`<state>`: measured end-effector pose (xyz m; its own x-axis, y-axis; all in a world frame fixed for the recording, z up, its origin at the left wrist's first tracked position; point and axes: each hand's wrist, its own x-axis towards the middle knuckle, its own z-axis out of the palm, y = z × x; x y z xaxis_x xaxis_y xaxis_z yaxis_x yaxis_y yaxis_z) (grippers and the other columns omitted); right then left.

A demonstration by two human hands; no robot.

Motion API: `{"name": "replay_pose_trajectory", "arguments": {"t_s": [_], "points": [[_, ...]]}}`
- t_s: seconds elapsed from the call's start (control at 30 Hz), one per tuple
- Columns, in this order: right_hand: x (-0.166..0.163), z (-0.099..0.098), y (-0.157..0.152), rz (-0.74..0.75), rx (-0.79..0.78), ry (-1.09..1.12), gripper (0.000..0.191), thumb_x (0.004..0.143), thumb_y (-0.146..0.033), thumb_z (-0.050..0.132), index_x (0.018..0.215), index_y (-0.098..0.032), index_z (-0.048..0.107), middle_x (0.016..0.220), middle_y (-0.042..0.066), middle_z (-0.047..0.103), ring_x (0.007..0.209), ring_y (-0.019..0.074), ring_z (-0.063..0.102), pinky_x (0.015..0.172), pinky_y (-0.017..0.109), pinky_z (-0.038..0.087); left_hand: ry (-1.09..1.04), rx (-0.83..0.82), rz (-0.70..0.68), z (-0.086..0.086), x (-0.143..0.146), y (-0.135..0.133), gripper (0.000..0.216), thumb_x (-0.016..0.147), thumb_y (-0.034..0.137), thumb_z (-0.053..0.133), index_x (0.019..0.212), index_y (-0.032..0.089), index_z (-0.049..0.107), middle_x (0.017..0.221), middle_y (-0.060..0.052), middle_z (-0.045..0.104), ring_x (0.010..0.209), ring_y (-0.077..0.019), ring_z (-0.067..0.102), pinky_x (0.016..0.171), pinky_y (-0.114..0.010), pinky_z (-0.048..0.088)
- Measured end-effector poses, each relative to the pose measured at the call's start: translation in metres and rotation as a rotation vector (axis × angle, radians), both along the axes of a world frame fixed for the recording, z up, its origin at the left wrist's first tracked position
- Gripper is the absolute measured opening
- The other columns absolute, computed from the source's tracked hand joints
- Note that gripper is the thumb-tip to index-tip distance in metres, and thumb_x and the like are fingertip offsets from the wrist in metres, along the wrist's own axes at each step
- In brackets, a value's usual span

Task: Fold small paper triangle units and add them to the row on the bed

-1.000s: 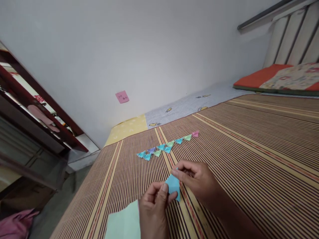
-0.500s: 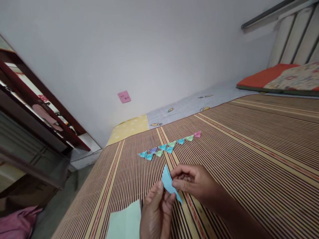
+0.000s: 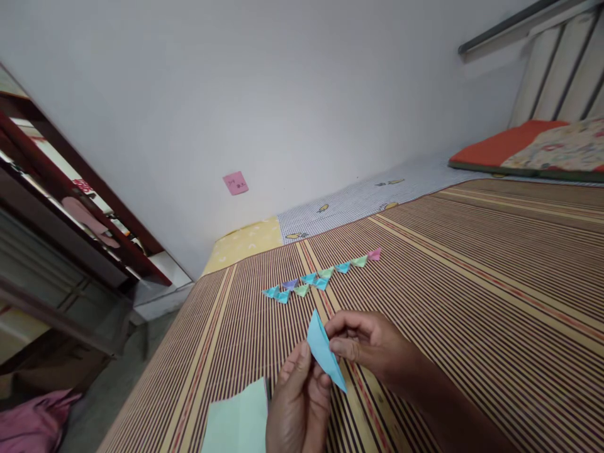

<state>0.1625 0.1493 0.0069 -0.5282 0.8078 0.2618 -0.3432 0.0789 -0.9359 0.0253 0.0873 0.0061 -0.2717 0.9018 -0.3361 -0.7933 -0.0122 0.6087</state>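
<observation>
A folded piece of blue paper (image 3: 323, 351), pointed at both ends, is held between my two hands above the striped mat. My left hand (image 3: 302, 399) pinches its lower left side between thumb and fingers. On the paper's right edge, the thumb and bent fingers of my right hand (image 3: 365, 343) are closed; a narrow gap shows between the layers there. Pale green paper (image 3: 238, 418) lies beside my left hand, partly covered by it. Beyond my hands, several small folded paper triangles (image 3: 325, 273) in blue, green, purple and pink lie in slanting rows.
The striped mat (image 3: 448, 270) covers the bed surface. A patterned sheet (image 3: 340, 209) shows along the wall. At the far right lies an orange and floral cushion (image 3: 509, 148). A pink note (image 3: 235, 183) sticks to the wall. Pink cloth (image 3: 35, 418) lies at lower left.
The blue paper has tilted slightly, showing more of its length, with its lower tip a little further down. My right hand has shifted slightly right along its edge.
</observation>
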Motion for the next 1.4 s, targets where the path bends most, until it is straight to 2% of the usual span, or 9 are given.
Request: {"name": "replay_pose_trajectory", "arguments": {"t_s": [0.13, 0.27, 0.4, 0.53, 0.77, 0.93, 1.07, 1.2, 1.4], "points": [[0.001, 0.003, -0.001, -0.008, 0.01, -0.012, 0.011, 0.083, -0.025, 0.069, 0.086, -0.016, 0.072, 0.082, 0.002, 0.069, 0.078, 0.0146, 0.063, 0.075, 0.027, 0.049, 0.024, -0.028, 0.046, 0.001, 0.001, 0.0, 0.023, 0.088, -0.004, 0.058, 0.077, 0.008, 0.075, 0.071, -0.007, 0.073, 0.054, -0.009, 0.066, 0.052, -0.016, 0.058], [0.002, 0.012, -0.006, -0.072, 0.069, -0.115, 0.016, 0.081, -0.016, 0.066, 0.095, -0.017, 0.073, 0.081, 0.0, 0.067, 0.075, 0.0147, 0.06, 0.07, 0.026, 0.048, 0.179, -0.006, 0.071, 0.001, 0.004, -0.002, 0.004, 0.076, 0.009, 0.079, 0.077, 0.011, 0.076, 0.076, -0.007, 0.076, 0.064, -0.0131, 0.07, 0.054, -0.017, 0.058], [0.002, 0.017, -0.011, -0.164, 0.15, -0.213, 0.029, 0.079, -0.01, 0.063, 0.104, -0.019, 0.075, 0.081, 0.0, 0.066, 0.074, 0.0153, 0.058, 0.067, 0.026, 0.046, 0.359, 0.088, 0.027, 0.0, 0.009, -0.004, 0.027, 0.067, 0.031, 0.089, 0.08, 0.01, 0.078, 0.071, -0.004, 0.072, 0.055, -0.0081, 0.062, 0.054, -0.014, 0.053], [-0.001, 0.015, -0.012, -0.182, 0.238, -0.176, 0.028, 0.079, -0.006, 0.06, 0.095, -0.02, 0.078, 0.083, 0.001, 0.064, 0.079, 0.0167, 0.059, 0.071, 0.028, 0.046, 0.305, 0.086, 0.039, -0.002, 0.011, -0.003, 0.027, 0.063, 0.034, 0.091, 0.075, 0.014, 0.077, 0.064, 0.0, 0.067, 0.055, -0.0067, 0.057, 0.055, -0.015, 0.049], [-0.013, 0.007, -0.015, -0.334, 0.382, -0.126, 0.028, 0.081, -0.002, 0.056, 0.087, -0.022, 0.075, 0.082, 0.0, 0.06, 0.076, 0.0148, 0.058, 0.066, 0.027, 0.044, 0.237, 0.02, 0.041, -0.004, 0.012, -0.001, 0.031, 0.062, 0.037, 0.091, 0.075, 0.014, 0.075, 0.075, -0.007, 0.073, 0.068, -0.0151, 0.068, 0.059, -0.021, 0.052], [-0.015, 0.004, -0.015, -0.378, 0.47, -0.092, 0.03, 0.077, 0.002, 0.054, 0.085, -0.021, 0.071, 0.089, 0.001, 0.059, 0.083, 0.0148, 0.06, 0.072, 0.025, 0.046, 0.266, -0.034, 0.099, 0.002, 0.015, -0.004, 0.038, 0.055, 0.04, 0.094, 0.076, 0.014, 0.075, 0.073, -0.005, 0.073, 0.067, -0.0125, 0.067, 0.061, -0.018, 0.052], [-0.014, 0.003, -0.015, -0.373, 0.54, -0.113, 0.028, 0.078, 0.0, 0.055, 0.086, -0.021, 0.072, 0.097, 0.003, 0.059, 0.087, 0.0153, 0.061, 0.075, 0.026, 0.047, 0.27, -0.059, 0.134, 0.01, 0.015, -0.009, 0.039, 0.054, 0.036, 0.095, 0.08, 0.014, 0.077, 0.077, -0.006, 0.076, 0.069, -0.0143, 0.069, 0.059, -0.019, 0.052], [-0.011, 0.002, -0.014, -0.323, 0.597, -0.166, 0.037, 0.082, -0.001, 0.048, 0.096, -0.023, 0.075, 0.112, 0.005, 0.058, 0.093, 0.0159, 0.063, 0.081, 0.029, 0.048, 0.261, -0.053, 0.154, 0.014, 0.013, -0.011, 0.033, 0.058, 0.026, 0.092, 0.085, 0.013, 0.078, 0.08, -0.009, 0.078, 0.072, -0.0184, 0.072, 0.059, -0.023, 0.056], [-0.003, 0.006, -0.012, -0.062, 0.497, -0.203, 0.045, 0.087, -0.007, 0.045, 0.112, -0.029, 0.074, 0.132, 0.005, 0.057, 0.122, 0.0211, 0.057, 0.103, 0.038, 0.043, 0.227, -0.017, 0.233, 0.01, 0.006, -0.008, 0.02, 0.065, 0.017, 0.087, 0.082, 0.014, 0.077, 0.083, -0.01, 0.078, 0.076, -0.0188, 0.073, 0.065, -0.024, 0.059]]}}
